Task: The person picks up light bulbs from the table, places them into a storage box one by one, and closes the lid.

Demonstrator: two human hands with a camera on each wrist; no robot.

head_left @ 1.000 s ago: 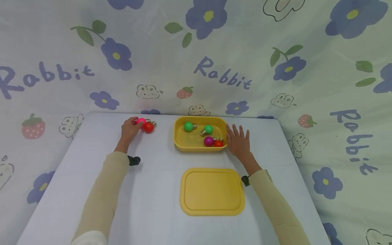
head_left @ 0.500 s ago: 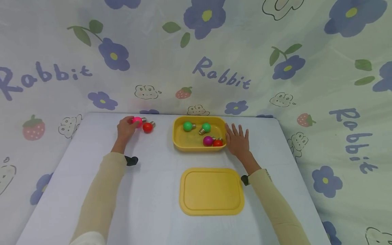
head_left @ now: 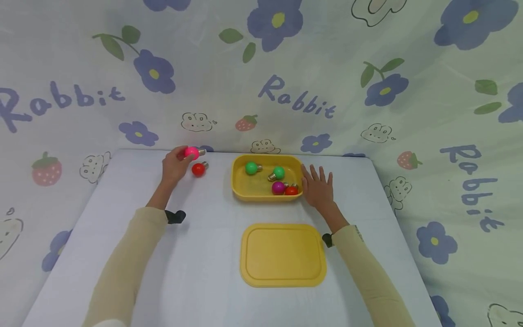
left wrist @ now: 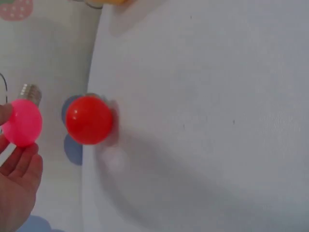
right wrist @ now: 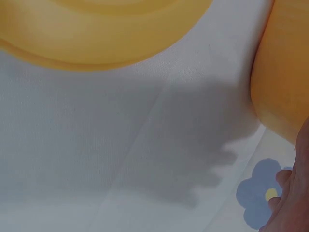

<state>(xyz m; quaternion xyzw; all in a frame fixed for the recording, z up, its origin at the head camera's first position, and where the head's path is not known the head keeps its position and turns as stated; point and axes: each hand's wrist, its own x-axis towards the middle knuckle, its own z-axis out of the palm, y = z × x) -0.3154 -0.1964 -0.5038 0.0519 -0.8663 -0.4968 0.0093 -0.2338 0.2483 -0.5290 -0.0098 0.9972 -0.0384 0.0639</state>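
Note:
My left hand (head_left: 175, 164) pinches a pink light bulb (head_left: 191, 153) by its round globe, with the silver screw base pointing right. In the left wrist view the pink bulb (left wrist: 23, 122) sits between thumb and fingertips. Just below it in the head view, a red light bulb (head_left: 198, 170) lies on the white table. My right hand (head_left: 317, 188), fingers spread and straight, rests against the right end of a yellow box (head_left: 245, 198). Inside the box lie two green bulbs (head_left: 251, 168), a purple bulb (head_left: 278, 188) and another red bulb (head_left: 291, 190).
A flat yellow lid (head_left: 283, 255) lies on the table in front of the box, between the two forearms. Behind the table (head_left: 212, 263) hangs a patterned cloth (head_left: 220, 81) with flowers and rabbits, close to the back edge.
The pink bulb, which was down beside the red bulb, is now lifted in my left hand, after a short shift to the left. My right hand stays at the box.

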